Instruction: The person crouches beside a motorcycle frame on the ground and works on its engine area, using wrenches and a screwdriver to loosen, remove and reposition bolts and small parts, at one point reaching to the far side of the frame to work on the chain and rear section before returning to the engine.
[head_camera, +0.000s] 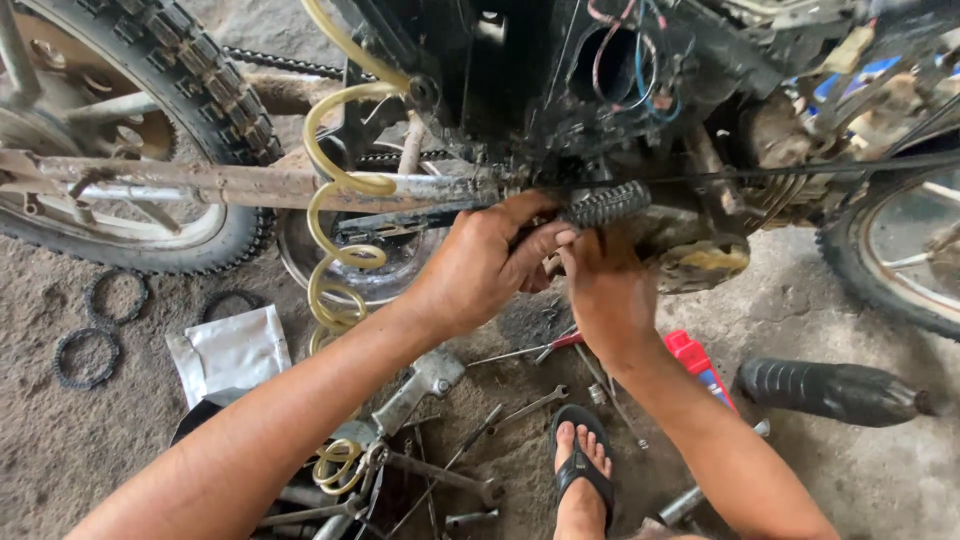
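Nearest the lens, a sandalled foot (580, 462) stands on the dirt floor (60, 450) among scattered spanners (530, 405) and an air tool (415, 388) on its coiled yellow hose (335, 255). Both hands meet under the motorcycle's engine (690, 250): the left hand (480, 265) curls closed around the ribbed footpeg (605, 205), while the right hand (605, 295) presses against the part just below it, fingertips hidden. This looks like mid-fitting work at the peg mount; the next move would call for a steady hold and probably a spanner.

A rough, grey, dusty concrete floor (60, 450) fills the scene, darkened by oily stains (520, 320) near its middle and paler toward the right edge, lit by soft, even daylight that throws only faint shadows, with no wall in view.
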